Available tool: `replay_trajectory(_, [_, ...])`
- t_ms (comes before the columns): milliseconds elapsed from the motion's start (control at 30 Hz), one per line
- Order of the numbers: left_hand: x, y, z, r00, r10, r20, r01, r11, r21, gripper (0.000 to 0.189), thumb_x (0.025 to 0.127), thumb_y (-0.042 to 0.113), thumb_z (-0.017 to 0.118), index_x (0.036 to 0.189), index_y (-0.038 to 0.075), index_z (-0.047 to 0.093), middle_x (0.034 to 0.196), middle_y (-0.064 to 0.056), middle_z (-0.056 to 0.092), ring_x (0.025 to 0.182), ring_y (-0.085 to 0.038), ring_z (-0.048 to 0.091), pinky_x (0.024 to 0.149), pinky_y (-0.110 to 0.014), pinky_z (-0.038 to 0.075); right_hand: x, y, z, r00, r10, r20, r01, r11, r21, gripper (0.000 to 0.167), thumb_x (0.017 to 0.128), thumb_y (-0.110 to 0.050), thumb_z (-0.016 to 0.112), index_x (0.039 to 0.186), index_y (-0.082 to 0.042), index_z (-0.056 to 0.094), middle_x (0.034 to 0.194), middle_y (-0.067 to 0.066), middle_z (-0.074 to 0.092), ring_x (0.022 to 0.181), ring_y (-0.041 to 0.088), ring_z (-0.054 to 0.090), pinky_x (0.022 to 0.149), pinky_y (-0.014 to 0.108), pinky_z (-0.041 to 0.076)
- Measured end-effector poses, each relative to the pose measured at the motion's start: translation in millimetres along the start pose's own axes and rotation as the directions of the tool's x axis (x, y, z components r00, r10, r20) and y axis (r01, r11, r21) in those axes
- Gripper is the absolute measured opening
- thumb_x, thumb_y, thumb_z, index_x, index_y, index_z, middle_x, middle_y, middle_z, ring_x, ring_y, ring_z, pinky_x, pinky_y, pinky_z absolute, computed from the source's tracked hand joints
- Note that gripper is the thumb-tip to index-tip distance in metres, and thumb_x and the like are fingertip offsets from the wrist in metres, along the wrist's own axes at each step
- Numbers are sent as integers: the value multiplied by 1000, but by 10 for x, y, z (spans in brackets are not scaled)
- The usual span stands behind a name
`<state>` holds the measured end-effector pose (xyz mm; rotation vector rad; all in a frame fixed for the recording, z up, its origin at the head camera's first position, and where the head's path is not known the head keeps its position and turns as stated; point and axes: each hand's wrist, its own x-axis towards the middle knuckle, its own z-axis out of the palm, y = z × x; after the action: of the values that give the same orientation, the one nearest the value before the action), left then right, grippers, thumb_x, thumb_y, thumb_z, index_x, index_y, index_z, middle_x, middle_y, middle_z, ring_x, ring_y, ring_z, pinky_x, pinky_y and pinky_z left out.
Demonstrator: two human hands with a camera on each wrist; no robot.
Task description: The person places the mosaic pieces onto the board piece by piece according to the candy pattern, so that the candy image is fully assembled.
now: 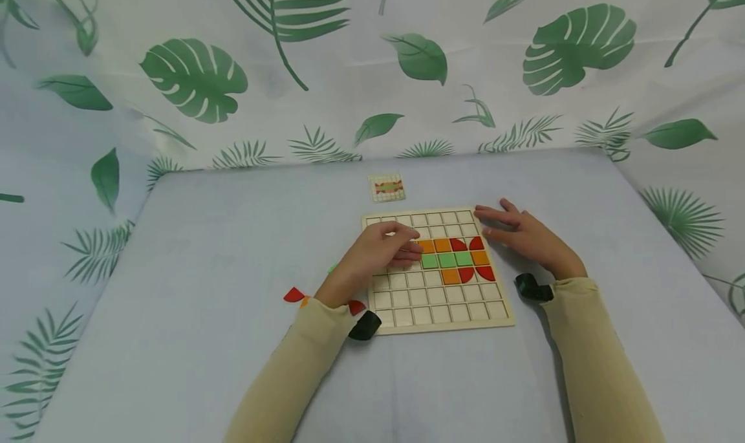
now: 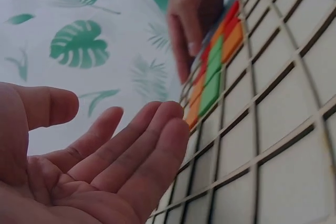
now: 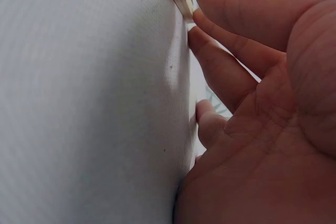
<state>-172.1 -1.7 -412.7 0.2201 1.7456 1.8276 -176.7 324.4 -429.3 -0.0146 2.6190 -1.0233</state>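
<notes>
1. The wooden grid board (image 1: 439,301) is lying flat on the bench (image 1: 192,288), and everything else is sitting around or on it.
2. On the board's right half, three rows of tiles are showing: orange squares (image 1: 443,245) and red quarter-rounds (image 1: 476,243) in the far row, green squares (image 1: 447,260) and one orange in the middle, and an orange and two more reds in the near row. Whatever is lying under the left hand (image 1: 381,249), I'm not seeing.
3. As I'm judging it, the main danger is coming from that hand: hanging so low over the board, it could be brushing tiles out of their cells if it dipped or swept sideways. A nudge at the board's right edge could be skewing the whole grid.
4. The left hand is reaching across the board's left side, palm turned inward, fingers extended and thumb well apart from them, gripping nothing.
5. The right hand (image 1: 532,239) is resting beside the board's right edge, fingers loosely spread; its fingertips are seemingly touching that edge, not clamping it.
6. Left of the board, loose pieces are lying partly behind the left arm: a red one (image 1: 293,295), another red (image 1: 356,307), and slivers of orange and green.
7. Beyond the board's far edge, a small patterned card (image 1: 387,187) is lying; farther back, a leaf-printed cloth (image 1: 372,74) is hanging.
</notes>
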Motion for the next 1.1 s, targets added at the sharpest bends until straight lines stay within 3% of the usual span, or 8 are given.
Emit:
replay_trajectory(200, [-113,160,-278,995,87,-54,-84,995,55,41,114,26,56,139,-6,61,129,-22,72,117,-29,72,107,-40,52,-8,19,0,1000,-2,-5,2,1000,8,61,109,-36,63,162,-12,48,177,22,6,162,43,-7,121,73,-5])
replay_trajectory(367, [-269,332,-532,972,181,-149,-170,982,85,35,113,25,57,136,-1,64,130,-18,72,123,-33,69,110,-42,49,-2,26,11,1000,-3,-6,3,1000,17,60,108,-35,64,161,-11,49,177,22,8,162,45,-8,120,74,-5])
replay_trajectory(467, [-364,403,-652,962,206,-182,-184,974,131,35,113,26,58,138,3,63,131,-15,72,126,-36,67,111,-44,47,-3,13,21,1000,-3,-8,3,1000,21,60,108,-36,65,161,-12,50,177,21,7,161,46,-8,119,76,-4])
replay_trajectory(567, [-440,435,-742,961,221,-164,-182,958,220,37,112,26,58,142,5,62,134,-14,69,129,-38,64,112,-45,46,-7,7,18,1000,3,-12,-3,1000,18,60,108,-36,64,161,-12,50,177,22,6,161,47,-8,119,76,-3])
replay_trajectory(700, [-542,389,-876,969,217,-118,-158,912,379,38,112,27,57,145,8,61,138,-15,67,129,-38,63,111,-49,46,-14,17,17,1000,9,-11,-9,1000,12,60,108,-37,64,161,-12,49,177,22,4,161,48,-8,119,77,-3])
replay_trajectory(900, [-742,252,-1103,987,127,-95,-44,794,606,44,110,36,60,146,10,61,141,-9,66,132,-32,60,111,-55,46,0,18,13,1000,6,-9,-6,1000,6,60,108,-36,64,161,-12,49,177,22,5,161,48,-8,119,76,-3])
replay_trajectory(1000, [-837,167,-1218,993,95,-64,-28,748,663,46,109,37,62,145,9,62,139,-8,66,132,-32,58,111,-56,46,14,23,7,1000,1,-9,-1,1000,-2,60,108,-35,64,161,-12,49,176,23,7,161,48,-7,119,76,-3])
replay_trajectory(1100, [-918,50,-1326,999,52,-15,-27,728,685,45,107,38,66,142,11,64,138,-7,66,131,-31,57,109,-56,47,15,25,9,1000,0,-9,0,1000,-1,60,108,-34,64,161,-12,49,176,23,7,161,48,-7,119,76,-4])
